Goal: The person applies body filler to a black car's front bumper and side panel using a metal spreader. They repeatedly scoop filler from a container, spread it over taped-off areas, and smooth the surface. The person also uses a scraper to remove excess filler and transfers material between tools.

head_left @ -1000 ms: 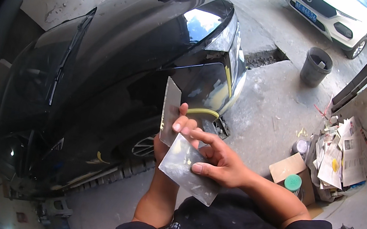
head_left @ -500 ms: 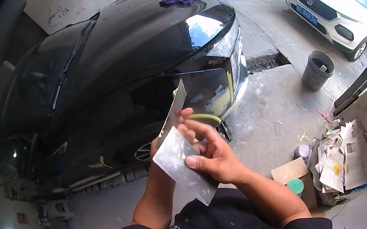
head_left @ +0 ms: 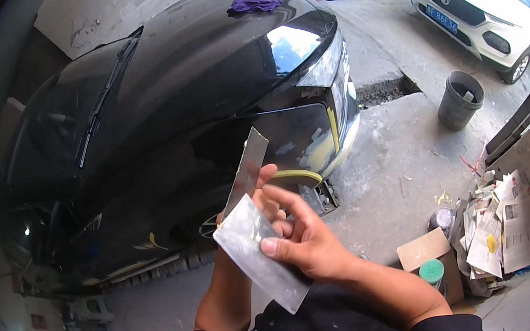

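Observation:
In my right hand (head_left: 308,240), a flat, smeared metal putty spreader (head_left: 255,259) is pinched, the thumb lying on its upper face. My left hand (head_left: 267,174), mostly hidden behind the spreaders, grips a second grey spreader (head_left: 248,166) that stands nearly upright. Bits of pale yellow putty cling to that one's edge. The two plates meet or overlap near their lower left corners; whether they touch I cannot tell. Beyond my hands is a black car (head_left: 177,100), with yellowish filler (head_left: 319,152) on its front corner and along the wheel arch.
A purple cloth (head_left: 256,4) lies on the car's hood. On the floor to the right stand a dark bucket (head_left: 461,102), a green-lidded can (head_left: 431,271), cardboard (head_left: 423,249) and a heap of newspapers (head_left: 506,226). A white car (head_left: 484,27) is parked at the back right.
The left spreader has turned to show more of its face, and its top has dropped slightly. The right spreader has shifted a little down and left. Both stay gripped.

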`<action>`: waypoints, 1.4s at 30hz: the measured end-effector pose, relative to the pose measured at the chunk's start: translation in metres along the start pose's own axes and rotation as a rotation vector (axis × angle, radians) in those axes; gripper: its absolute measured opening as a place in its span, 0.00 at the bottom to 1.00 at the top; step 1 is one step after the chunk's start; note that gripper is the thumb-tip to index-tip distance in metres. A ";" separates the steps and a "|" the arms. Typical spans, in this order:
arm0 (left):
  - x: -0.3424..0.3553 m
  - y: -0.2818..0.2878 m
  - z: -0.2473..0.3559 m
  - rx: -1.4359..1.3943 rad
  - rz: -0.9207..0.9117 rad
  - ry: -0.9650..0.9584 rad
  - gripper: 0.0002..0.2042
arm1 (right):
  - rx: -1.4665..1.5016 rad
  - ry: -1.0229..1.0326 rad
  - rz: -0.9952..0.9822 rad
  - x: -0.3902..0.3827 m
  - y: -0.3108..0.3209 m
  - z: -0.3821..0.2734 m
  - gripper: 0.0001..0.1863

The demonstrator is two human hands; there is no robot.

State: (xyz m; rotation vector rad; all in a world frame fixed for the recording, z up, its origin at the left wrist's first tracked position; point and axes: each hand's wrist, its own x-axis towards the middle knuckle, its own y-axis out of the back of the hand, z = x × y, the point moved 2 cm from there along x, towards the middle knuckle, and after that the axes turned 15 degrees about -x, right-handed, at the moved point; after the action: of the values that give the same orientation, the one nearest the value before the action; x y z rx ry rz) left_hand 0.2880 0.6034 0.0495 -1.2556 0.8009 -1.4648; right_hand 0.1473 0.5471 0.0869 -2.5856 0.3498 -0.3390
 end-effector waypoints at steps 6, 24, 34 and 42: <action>0.002 -0.038 -0.013 -0.057 0.302 -0.136 0.28 | -0.030 0.026 0.261 0.028 0.037 -0.025 0.41; 0.013 -0.054 -0.034 0.105 0.658 -0.202 0.12 | -0.184 0.247 -0.105 0.030 0.069 -0.055 0.41; 0.002 -0.058 -0.008 0.788 0.455 -0.758 0.19 | -0.239 0.123 0.108 -0.018 0.089 -0.025 0.38; 0.012 -0.065 -0.038 0.776 0.493 -0.963 0.22 | -0.415 0.031 0.153 -0.029 0.065 0.024 0.37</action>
State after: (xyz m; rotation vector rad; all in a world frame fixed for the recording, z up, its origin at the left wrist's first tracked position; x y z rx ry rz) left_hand 0.2343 0.6054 0.1038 -0.8847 -0.1315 -0.5213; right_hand 0.1154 0.5121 0.0287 -2.9332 0.6888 -0.2744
